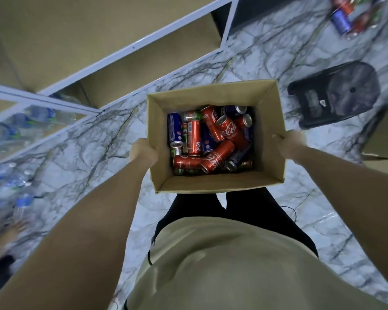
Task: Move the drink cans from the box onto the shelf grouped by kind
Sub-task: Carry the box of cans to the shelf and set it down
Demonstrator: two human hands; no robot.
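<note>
An open cardboard box point(213, 183) hangs above the marble floor in front of my legs. My left hand point(143, 152) grips its left wall and my right hand point(289, 145) grips its right wall. Inside lie several jumbled cans: red cola cans point(230, 132), blue cans point(174, 128) and green cans point(192, 115). The shelf point(126, 48), with white rails and tan boards, runs along the upper left; its near bays hold nothing I can see.
Water bottles point(14, 133) fill the shelf's left part and lie blurred on the floor there. A black device point(336, 95) sits on the floor at right. More cans point(349, 16) lie at the top right. Another cardboard box point(383, 139) shows at the right edge.
</note>
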